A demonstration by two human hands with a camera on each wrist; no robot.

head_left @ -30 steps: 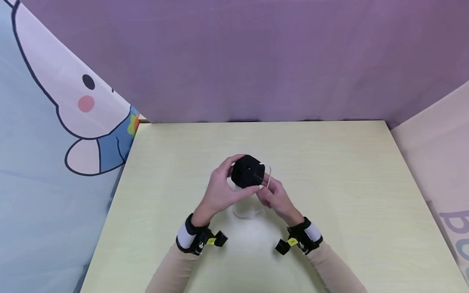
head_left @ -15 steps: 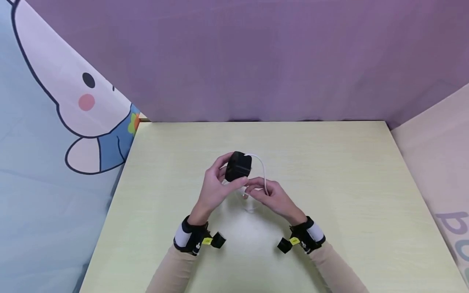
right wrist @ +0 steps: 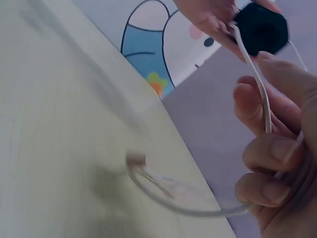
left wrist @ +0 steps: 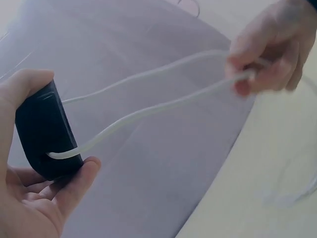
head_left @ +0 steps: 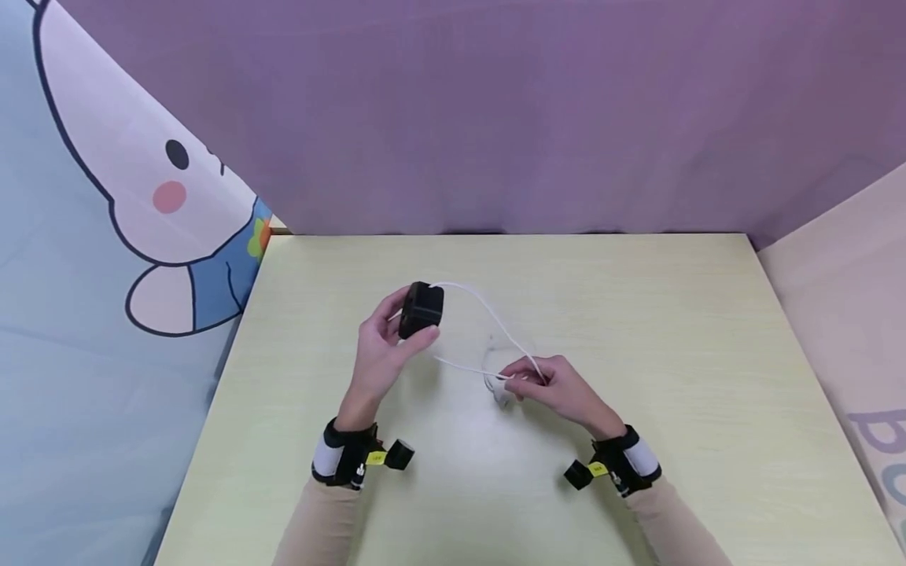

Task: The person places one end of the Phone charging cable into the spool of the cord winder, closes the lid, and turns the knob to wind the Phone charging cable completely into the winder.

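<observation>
Now farther apart, left hand (head_left: 375,350) pinches case (head_left: 421,310), right hand (head_left: 562,389) curls round cable (left wrist: 141,114), seemingly stretching it; next needs steady tension.

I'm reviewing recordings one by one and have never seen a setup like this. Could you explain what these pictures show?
There is no robot: a person works with two bare hands. The head picture comes from a head-worn camera looking forward and down. The other two come from small black wrist cameras, one strapped to each wrist and looking at that hand's work.

The left hand holds a black, many-sided block between thumb and fingers. Two strands of a thin white cord run between it and the right hand, whose curled fingers hold them. More cord hangs below; whether it touches the pale wood-grain table, I can't tell. The block is held up above the tabletop. Behind is a plain purple cloth.
</observation>
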